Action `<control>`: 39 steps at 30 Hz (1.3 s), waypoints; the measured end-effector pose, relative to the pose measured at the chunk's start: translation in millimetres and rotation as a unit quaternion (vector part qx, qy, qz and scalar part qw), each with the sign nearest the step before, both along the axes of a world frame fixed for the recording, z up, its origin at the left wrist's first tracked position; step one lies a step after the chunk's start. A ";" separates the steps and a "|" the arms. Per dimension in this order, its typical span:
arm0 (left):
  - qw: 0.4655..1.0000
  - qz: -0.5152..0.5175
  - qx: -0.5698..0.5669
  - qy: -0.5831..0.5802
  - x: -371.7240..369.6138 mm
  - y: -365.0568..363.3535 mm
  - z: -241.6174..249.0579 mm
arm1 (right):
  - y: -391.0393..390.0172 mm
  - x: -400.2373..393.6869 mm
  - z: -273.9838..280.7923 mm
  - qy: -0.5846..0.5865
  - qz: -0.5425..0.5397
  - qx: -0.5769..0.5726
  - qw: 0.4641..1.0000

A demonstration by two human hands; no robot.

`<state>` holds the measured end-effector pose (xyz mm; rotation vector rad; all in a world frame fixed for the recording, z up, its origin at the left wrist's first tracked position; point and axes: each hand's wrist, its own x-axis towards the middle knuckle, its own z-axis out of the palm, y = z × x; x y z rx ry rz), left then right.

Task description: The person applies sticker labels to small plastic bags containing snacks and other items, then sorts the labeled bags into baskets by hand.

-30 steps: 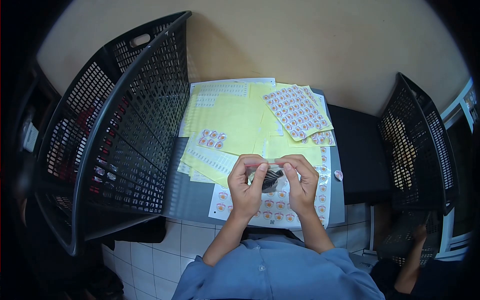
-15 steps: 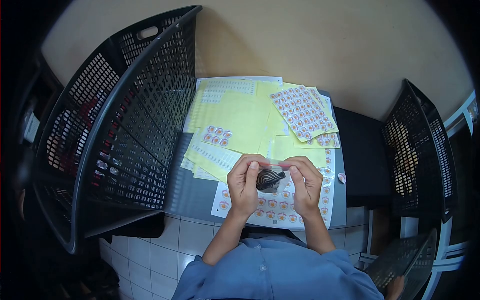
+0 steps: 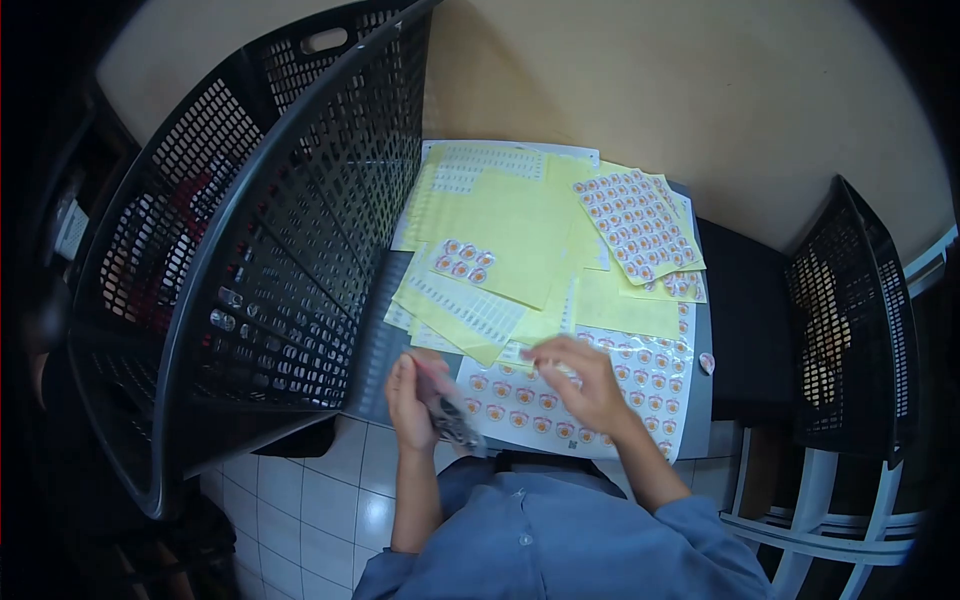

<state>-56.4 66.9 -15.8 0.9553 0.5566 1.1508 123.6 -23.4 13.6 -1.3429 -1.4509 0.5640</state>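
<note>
A small clear bag [image 3: 452, 417] with dark patterned contents and a pinkish-red top edge hangs tilted from my left hand [image 3: 410, 405], which is closed on it at the table's front left. My right hand [image 3: 590, 385] hovers over a white sheet of round stickers [image 3: 520, 418], fingers bent and thumb near the forefinger. Motion blurs its fingertips, so whether they grip anything is unclear. Beyond the hands lie overlapping yellow sheets [image 3: 515, 220], one bearing a few round stickers [image 3: 463, 261].
A large black perforated basket [image 3: 270, 230] stands at the left, with packets inside. Another black basket [image 3: 850, 320] is at the right. A yellow sheet full of round stickers [image 3: 640, 225] lies at the back right, and a loose sticker [image 3: 707, 363] near the table's right edge.
My hands have parted. The left has carried the bag left and tilted it; the right has let go of it and sits over the sticker sheet. The view has shifted slightly.
</note>
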 end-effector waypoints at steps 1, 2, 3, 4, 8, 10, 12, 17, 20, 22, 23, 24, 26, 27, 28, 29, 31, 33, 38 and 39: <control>0.993 -0.047 -0.080 -0.072 -7.4 6.2 -2.0 | 11.5 4.2 -0.2 0.002 0.003 -0.002 1.000; 0.993 -0.044 -0.081 -0.072 -10.5 14.5 -6.1 | 25.8 10.4 1.6 -0.049 -0.030 -0.002 0.998; 0.978 -0.093 -0.129 -0.135 -10.9 25.1 -12.1 | 40.0 16.4 2.5 -0.100 -0.062 -0.002 0.993; 0.954 -0.142 -0.173 -0.198 -10.0 36.3 -17.8 | 56.0 22.1 0.8 -0.110 -0.071 -0.003 0.991; 0.876 -0.244 -0.260 -0.324 3.0 74.1 -29.5 | 117.1 37.6 -20.2 -0.132 -0.098 -0.041 0.986; 0.819 -0.294 -0.302 -0.389 14.8 91.8 -33.9 | 140.4 40.8 -33.9 -0.174 -0.103 -0.046 0.978; 0.829 -0.284 -0.322 -0.358 27.8 102.8 -27.3 | 150.1 38.6 -43.8 -0.215 -0.108 -0.054 0.969; 0.846 -0.245 -0.342 -0.328 51.7 131.4 -47.0 | 154.5 28.2 -48.3 -0.359 -0.142 -0.071 0.920; 0.863 -0.199 -0.376 -0.272 56.2 133.1 -47.9 | 153.1 26.5 -49.3 -0.345 -0.151 -0.072 0.923; 0.889 -0.214 -0.346 -0.209 55.9 134.2 -52.4 | 153.0 25.1 -46.9 -0.329 -0.159 -0.080 0.927; 0.889 -0.213 -0.347 -0.209 56.0 135.0 -54.5 | 152.8 23.9 -46.0 -0.312 -0.168 -0.087 0.931; 0.891 -0.211 -0.352 -0.193 57.3 135.9 -54.3 | 153.3 23.0 -45.9 -0.312 -0.167 -0.087 0.931; 0.893 -0.211 -0.357 -0.178 59.4 136.2 -53.9 | 154.4 22.0 -45.6 -0.307 -0.171 -0.112 0.929; 0.897 -0.205 -0.351 -0.175 59.5 134.8 -49.9 | 154.0 21.5 -47.0 -0.307 -0.172 -0.113 0.929; 0.901 -0.198 -0.346 -0.173 59.4 133.4 -45.7 | 153.1 20.4 -48.8 -0.295 -0.193 -0.088 0.932; 0.901 -0.198 -0.346 -0.173 59.6 131.6 -41.7 | 152.4 19.6 -50.4 -0.283 -0.213 -0.062 0.933; 0.912 -0.178 -0.333 -0.158 59.6 126.8 -32.6 | 150.9 17.8 -48.2 -0.292 -0.209 -0.061 0.931; 0.901 -0.189 -0.336 -0.199 56.3 129.5 -39.8 | 150.6 16.6 -47.5 -0.299 -0.206 -0.061 0.930; 0.881 -0.199 -0.353 -0.245 55.9 133.0 -47.7 | 155.4 13.3 -45.4 -0.308 -0.229 -0.099 0.918; 0.887 -0.195 -0.344 -0.238 56.6 132.0 -46.3 | 155.9 13.1 -45.7 -0.308 -0.230 -0.100 0.918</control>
